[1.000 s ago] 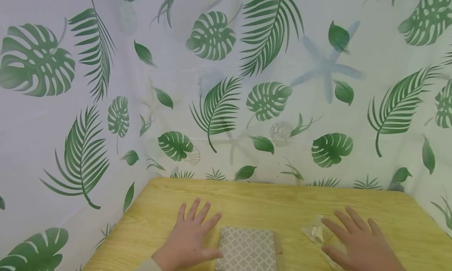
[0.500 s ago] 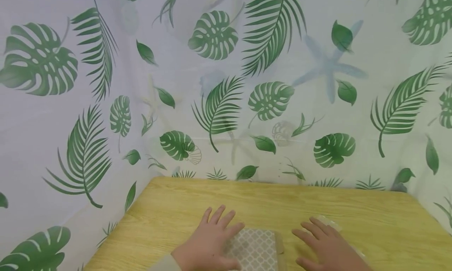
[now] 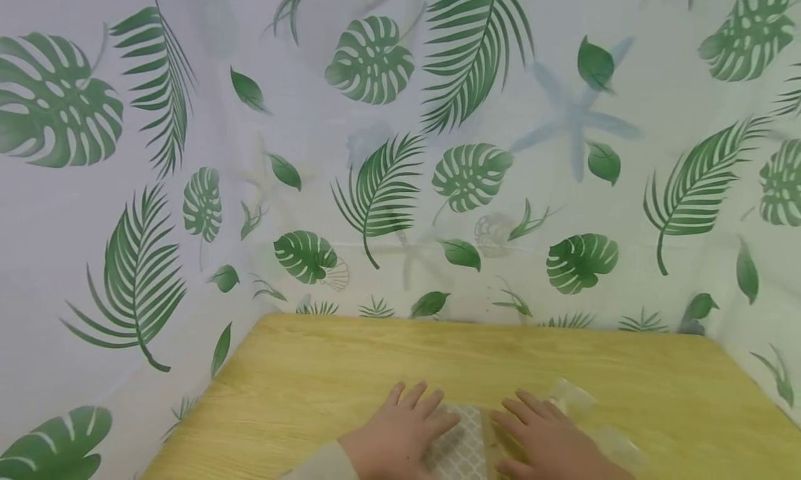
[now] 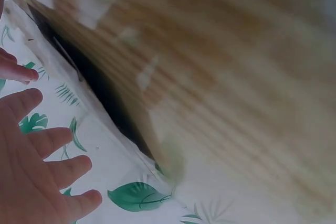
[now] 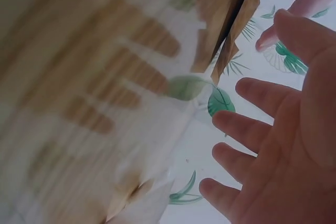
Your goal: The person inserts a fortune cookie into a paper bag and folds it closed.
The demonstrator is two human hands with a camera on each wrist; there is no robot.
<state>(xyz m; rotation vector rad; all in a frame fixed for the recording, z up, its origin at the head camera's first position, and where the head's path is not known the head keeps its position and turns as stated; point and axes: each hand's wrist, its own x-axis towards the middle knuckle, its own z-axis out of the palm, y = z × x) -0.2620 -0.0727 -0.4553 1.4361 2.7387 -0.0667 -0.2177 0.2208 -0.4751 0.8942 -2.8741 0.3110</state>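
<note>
The patterned pack (image 3: 466, 449) lies on the worktop (image 3: 313, 369) between the fingers of the left hand (image 3: 397, 435) and right hand (image 3: 551, 435), partly hidden by the left ones. All spread wide, gripping nothing, seemingly to flank it; contact is unclear. Clear plastic (image 3: 578, 397) sits just outside the right fingers, apparently kept out of the way.

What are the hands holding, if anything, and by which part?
Nothing: the left hand and right hand are just spread out near the patterned box.
</note>
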